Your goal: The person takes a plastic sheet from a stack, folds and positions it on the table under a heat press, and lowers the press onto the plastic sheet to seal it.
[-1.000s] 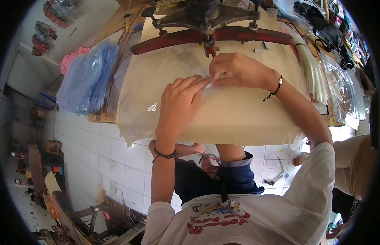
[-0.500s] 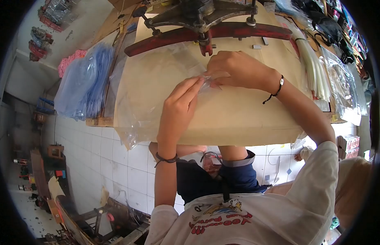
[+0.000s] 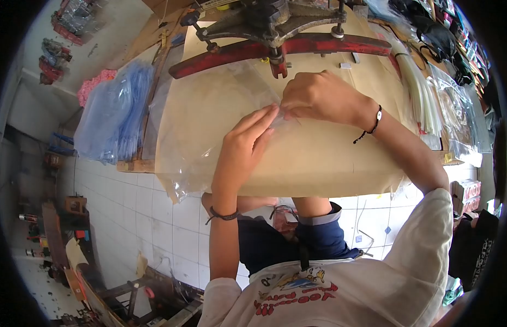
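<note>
Clear plastic sheet lies over the brown paper-covered table, with its lower left corner hanging past the front edge. My left hand rests on the sheet, its fingers together and their tips pressing the plastic. Just right of those fingertips, my right hand is closed in a pinch on the plastic, below the machine's red arm. The pinching fingertips are partly hidden behind the hand.
Blue-tinted plastic sheets are stacked at the left. Pale strips and clear bags lie at the right. The dark metal machine stands at the back. Another person's dark clothing shows at the lower right.
My right hand has turned from an open-looking pinch into a closed fist shape, still by my left fingertips. The person at the right has moved.
</note>
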{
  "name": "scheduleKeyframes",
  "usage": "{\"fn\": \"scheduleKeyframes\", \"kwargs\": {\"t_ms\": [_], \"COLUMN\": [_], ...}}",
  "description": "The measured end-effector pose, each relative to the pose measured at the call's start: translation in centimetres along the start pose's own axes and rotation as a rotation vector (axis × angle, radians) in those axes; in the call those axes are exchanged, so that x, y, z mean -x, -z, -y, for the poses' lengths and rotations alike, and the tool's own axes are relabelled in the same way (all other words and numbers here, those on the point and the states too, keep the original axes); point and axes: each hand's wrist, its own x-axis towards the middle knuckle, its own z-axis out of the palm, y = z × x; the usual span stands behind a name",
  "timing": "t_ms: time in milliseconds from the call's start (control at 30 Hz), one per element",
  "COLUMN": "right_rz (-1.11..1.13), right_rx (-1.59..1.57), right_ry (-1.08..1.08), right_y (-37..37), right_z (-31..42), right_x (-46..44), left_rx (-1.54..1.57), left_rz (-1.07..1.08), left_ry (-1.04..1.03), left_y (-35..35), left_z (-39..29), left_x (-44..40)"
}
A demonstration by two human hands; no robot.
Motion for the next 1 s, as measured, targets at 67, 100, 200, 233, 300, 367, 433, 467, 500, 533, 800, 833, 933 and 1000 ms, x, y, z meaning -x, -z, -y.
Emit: {"fn": "scheduleKeyframes", "kwargs": {"t_ms": [67,100,200,233,300,367,433,467,500,533,800,833,933,1000], "right_rz": [0.012,0.017,0.005,0.012,0.025,0.059,0.097,0.119,0.141,0.172,0.413,0.415,0.425,0.448], "right_rx": [0.058,0.086,0.115,0.115,0.113,0.016,-0.091,-0.149,-0.206,-0.253,-0.327,-0.344,-0.399,-0.435], "right_ry": [-0.006,-0.009,0.016,0.008,-0.011,0.010,0.013,0.007,0.002,0.000,-0.087,-0.080,-0.116,-0.202], "right_y": [-0.2,-0.3,-0.3,-0.2,0.1,0.4,0.8,0.9,1.1,1.3,1.9,1.8,1.9,2.4], "right_z": [0.1,0.2,0.5,0.5,0.6,0.1,-0.2,-0.3,-0.3,-0.3,0.1,-0.1,-0.4,0.1], "right_x": [0.0,0.0,0.0,-0.1,0.1,0.1,0.0,0.0,-0.1,-0.1,0.0,0.1,0.4,0.2], "left_rx": [-0.032,-0.048,-0.066,-0.080,-0.108,-0.108,-0.100,-0.091,-0.082,-0.101,-0.162,-0.173,-0.204,-0.226], "left_rz": [-0.001,-0.001,0.021,0.016,0.010,0.017,0.024,0.024,0.023,0.032,0.078,0.083,0.102,0.105], "left_ry": [-0.006,-0.008,0.044,0.026,-0.009,-0.013,-0.016,-0.017,-0.017,-0.043,-0.077,-0.073,-0.081,-0.104], "left_y": [0.0,-0.1,0.1,0.0,-0.1,-0.2,-0.2,-0.2,-0.2,-0.1,-0.1,-0.1,-0.2,-0.2], "left_z": [0.1,0.1,-0.3,-0.3,-0.1,-0.2,-0.2,-0.3,-0.4,-0.3,-0.6,-0.6,-0.7,-0.6], "left_x": [0.0,0.0,0.0,0.0,-0.1,-0.1,-0.1,-0.2,-0.3,-0.3,-0.3,-0.3,-0.3,-0.4]}}
